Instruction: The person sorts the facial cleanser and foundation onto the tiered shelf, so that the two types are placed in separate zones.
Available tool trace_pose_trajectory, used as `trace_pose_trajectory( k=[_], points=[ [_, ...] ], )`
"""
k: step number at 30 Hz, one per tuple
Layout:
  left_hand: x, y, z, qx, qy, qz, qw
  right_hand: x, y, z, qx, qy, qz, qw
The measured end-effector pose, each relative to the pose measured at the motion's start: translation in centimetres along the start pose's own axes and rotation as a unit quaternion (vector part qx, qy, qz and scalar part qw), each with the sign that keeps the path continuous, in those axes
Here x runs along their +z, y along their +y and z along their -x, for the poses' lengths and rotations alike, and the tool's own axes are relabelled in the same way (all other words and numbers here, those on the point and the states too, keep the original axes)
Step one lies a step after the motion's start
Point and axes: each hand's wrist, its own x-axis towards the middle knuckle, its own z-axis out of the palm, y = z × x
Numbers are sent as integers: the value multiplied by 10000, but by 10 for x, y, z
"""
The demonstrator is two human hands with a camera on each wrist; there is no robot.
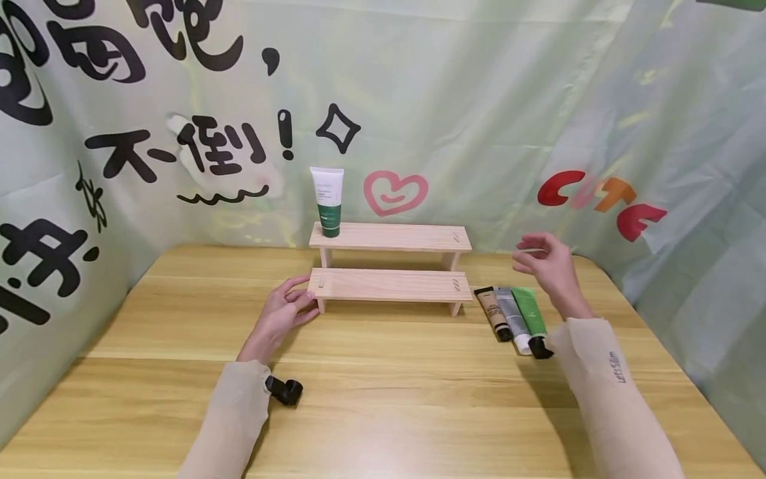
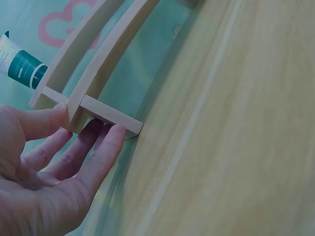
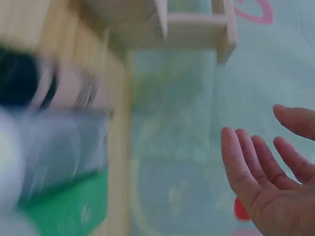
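A two-step wooden rack (image 1: 389, 285) stands on the table. My left hand (image 1: 282, 311) holds the left end of its lower step, the thumb against the board's end and the fingers by the leg, as the left wrist view shows. On the upper step's left end, a white and green squeeze tube (image 1: 328, 203) stands upright on its cap. My right hand (image 1: 549, 269) is raised right of the rack, fingers loosely bent and holding nothing. Below it lie a beige tube (image 1: 493, 311), a grey tube (image 1: 513, 318) and a green tube (image 1: 528, 311), side by side.
The wooden table (image 1: 371, 392) reaches back to a pale green printed cloth (image 1: 479, 120) hanging behind and at both sides. A small black device (image 1: 286, 391) sits at my left cuff.
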Motion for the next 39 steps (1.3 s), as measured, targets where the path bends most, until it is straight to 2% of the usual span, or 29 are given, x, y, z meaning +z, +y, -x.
trace_pose_trajectory(
  k=[5, 9, 13, 16, 21, 25, 28, 33, 39],
  points=[
    [1, 1, 1, 59, 13, 45, 10000, -23, 16, 11, 437, -213, 447, 9978],
    [2, 0, 1, 61, 36, 54, 10000, -35, 27, 16, 779, -539, 688, 9931],
    [1, 0, 0, 72, 75, -5, 9999, -43, 38, 20, 909, -986, 926, 9866],
    [0, -1, 0, 91, 56, -40, 9999, -48, 45, 24, 925, -1121, 1105, 9832],
    [0, 0, 1, 116, 54, -33, 9999, -51, 52, 27, 969, -1317, 1102, 9804],
    [-1, 0, 1, 121, 29, -9, 9999, -52, 56, 28, 1214, -1508, 979, 9762],
    [0, 1, 1, 131, 30, -7, 9999, -52, 57, 28, 1345, -1580, 1083, 9722],
    [1, 1, 1, 157, 21, -70, 9999, -51, 59, 27, 1495, -1738, 1373, 9636],
    [0, -1, 1, 167, -8, -140, 9998, -48, 56, 25, 1902, -1967, 1478, 9504]
  ],
)
